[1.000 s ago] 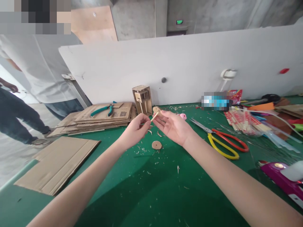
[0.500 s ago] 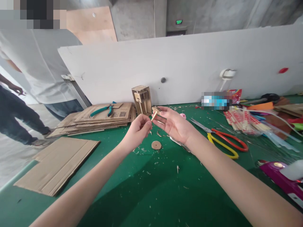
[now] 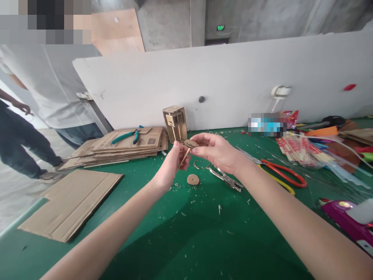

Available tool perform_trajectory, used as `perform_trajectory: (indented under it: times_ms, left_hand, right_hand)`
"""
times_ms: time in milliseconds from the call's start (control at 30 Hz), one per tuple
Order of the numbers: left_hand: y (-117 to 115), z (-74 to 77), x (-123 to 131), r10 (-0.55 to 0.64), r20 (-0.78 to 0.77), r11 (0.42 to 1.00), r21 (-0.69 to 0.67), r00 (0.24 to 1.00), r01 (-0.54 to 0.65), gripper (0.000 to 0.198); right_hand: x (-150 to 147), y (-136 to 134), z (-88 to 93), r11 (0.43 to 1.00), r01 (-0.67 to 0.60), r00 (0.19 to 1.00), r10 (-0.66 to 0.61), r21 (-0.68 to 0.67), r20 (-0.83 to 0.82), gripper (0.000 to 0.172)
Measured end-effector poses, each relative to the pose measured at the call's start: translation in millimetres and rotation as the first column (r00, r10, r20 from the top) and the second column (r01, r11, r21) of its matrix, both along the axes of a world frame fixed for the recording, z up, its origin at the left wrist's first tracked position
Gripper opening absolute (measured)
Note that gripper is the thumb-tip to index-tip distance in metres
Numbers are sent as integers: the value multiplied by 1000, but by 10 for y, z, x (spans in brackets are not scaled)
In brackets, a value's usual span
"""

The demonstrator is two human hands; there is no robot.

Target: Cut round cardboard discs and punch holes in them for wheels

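Between the thumb and fingers of my right hand [image 3: 214,149] is a round cardboard disc [image 3: 190,144], tilted. My left hand [image 3: 174,159] is closed around a thin wooden stick [image 3: 184,157], whose upper end meets the underside of the disc. Just below the hands a second cardboard disc [image 3: 192,179] with a small centre hole lies on the green table [image 3: 186,241]. Behind my left hand stands a small cardboard box frame [image 3: 176,123] with sticks inside. Metal pliers [image 3: 226,179] lie under my right wrist.
At the left are stacked cardboard [image 3: 131,144] with teal pliers [image 3: 126,137] and a flat cardboard piece [image 3: 72,202]. Scissors [image 3: 284,171], wrapped sticks [image 3: 300,149] and a purple tool [image 3: 346,221] lie right. A white panel [image 3: 233,81] stands behind; two people are beyond it, left.
My right hand has turned and closed on the disc, which now lies flatter. My left hand has shifted lower on the stick, its thumb pointing up. More of the metal pliers shows.
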State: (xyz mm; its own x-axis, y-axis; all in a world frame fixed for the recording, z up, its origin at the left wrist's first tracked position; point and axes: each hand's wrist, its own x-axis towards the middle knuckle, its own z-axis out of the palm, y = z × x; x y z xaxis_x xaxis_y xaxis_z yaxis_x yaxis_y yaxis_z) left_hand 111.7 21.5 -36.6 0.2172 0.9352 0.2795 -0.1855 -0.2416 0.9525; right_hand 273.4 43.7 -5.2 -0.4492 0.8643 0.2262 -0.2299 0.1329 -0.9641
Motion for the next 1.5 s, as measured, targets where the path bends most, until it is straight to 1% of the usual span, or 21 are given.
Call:
perform_trajectory:
  times_ms: [67,133,300,400,567,867,1000,1100,1200,1333,1500]
  left_hand:
    - [-19,1,24,72,22,995,67,997,-73,38]
    - [-51,9,51,118,57,984,126,991,-124,27]
    - [-118,37,86,150,80,971,177,985,-163,17]
    - [-123,36,82,160,86,971,165,983,-172,13]
    - [-98,9,69,176,74,974,133,982,-184,14]
    - [-81,13,42,156,92,978,124,983,-167,6]
    - [-67,6,22,152,111,977,134,982,-167,6]
    - [-43,-17,9,141,132,977,139,981,-159,6]
    - [-26,-31,3,126,150,980,135,981,-146,7]
    - [-36,-17,5,133,152,980,128,979,-153,3]
    - [-46,-28,7,145,186,979,117,972,-169,2]
  right_hand:
    - [-14,-30,21,999,-13,999,12,44,36,27]
    - [-22,-53,32,997,-22,999,19,72,51,29]
    - [-27,-59,11,991,-42,993,27,127,114,30]
    - [-34,-41,-19,989,-48,993,32,138,118,31]
    - [-41,-23,-53,990,-51,993,36,134,110,33]
    - [-39,-61,-30,985,-100,992,88,138,91,30]
    - [-63,-58,-64,988,-125,992,126,90,-9,29]
    - [-89,-42,-112,990,-119,990,124,76,-69,31]
    - [-105,-32,-142,990,-116,990,122,82,-71,29]
    - [-120,-35,-158,988,-128,988,134,82,-74,28]
    - [-145,-14,-225,990,-93,995,97,106,-33,29]
